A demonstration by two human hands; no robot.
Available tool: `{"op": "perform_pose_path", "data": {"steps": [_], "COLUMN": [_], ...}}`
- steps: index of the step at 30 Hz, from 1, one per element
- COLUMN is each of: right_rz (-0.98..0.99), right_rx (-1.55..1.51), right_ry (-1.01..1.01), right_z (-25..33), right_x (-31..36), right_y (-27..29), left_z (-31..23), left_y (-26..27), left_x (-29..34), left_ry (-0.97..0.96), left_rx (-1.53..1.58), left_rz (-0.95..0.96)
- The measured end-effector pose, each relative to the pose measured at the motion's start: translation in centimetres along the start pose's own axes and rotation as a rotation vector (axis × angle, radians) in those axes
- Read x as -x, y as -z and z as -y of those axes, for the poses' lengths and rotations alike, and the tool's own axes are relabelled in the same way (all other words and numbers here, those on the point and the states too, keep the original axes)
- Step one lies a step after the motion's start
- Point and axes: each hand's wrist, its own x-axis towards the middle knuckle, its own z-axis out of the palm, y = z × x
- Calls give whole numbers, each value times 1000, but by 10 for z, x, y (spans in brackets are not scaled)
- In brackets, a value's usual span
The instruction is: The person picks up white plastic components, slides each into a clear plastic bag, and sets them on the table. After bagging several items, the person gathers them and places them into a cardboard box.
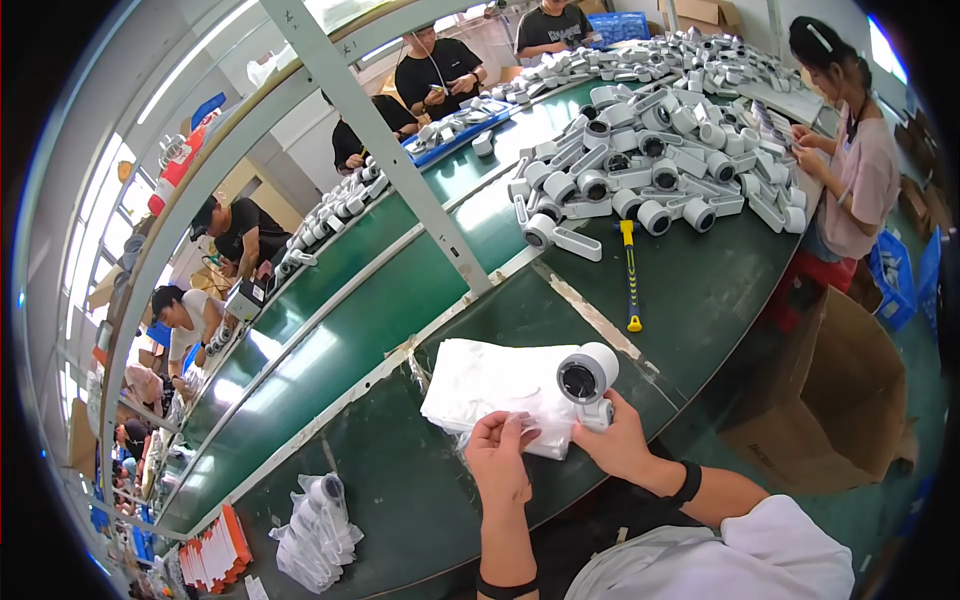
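Observation:
My right hand (622, 440) is closed around the lower part of a white device (598, 362) with a round head and a dark, lens-like face. The device is upright, its dark face turned toward the left. Beside it my left hand (500, 455) pinches the edge of a thin clear plastic bag (532, 428) between thumb and fingers. Under both hands lies a stack of flat white plastic bags (480, 380) on the green table. Part of the device's lower end is hidden behind my right fingers.
A large heap of similar white devices (655, 150) covers the far right of the table. Before it lies a hammer (631, 280) with a yellow and blue handle. Bagged devices (318, 530) and orange-white boxes (215, 550) sit at left. An open carton (820, 390) stands right; co-workers line the conveyor.

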Motion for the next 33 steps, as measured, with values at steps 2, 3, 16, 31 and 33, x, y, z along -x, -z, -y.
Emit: {"op": "perform_pose_path", "data": {"steps": [2,3,16,31,33], "right_rz": [32,31,1070,1061,917], "right_rx": [-12,-8,170,191,297], "right_ry": [-13,-14,-218,-273,-231], "right_z": [-1,1,68,50,60], "right_x": [6,9,8,-17,-12], "right_y": [7,13,85,61,62], "left_z": [1,7,8,-2,-4], "left_y": [-2,-2,-1,47,49], "left_x": [2,3,2,3,6], "left_ry": [100,66,144,176,136], "left_rx": [283,210,-95,-105,-139], "left_rz": [6,-26,239,287,267]}}
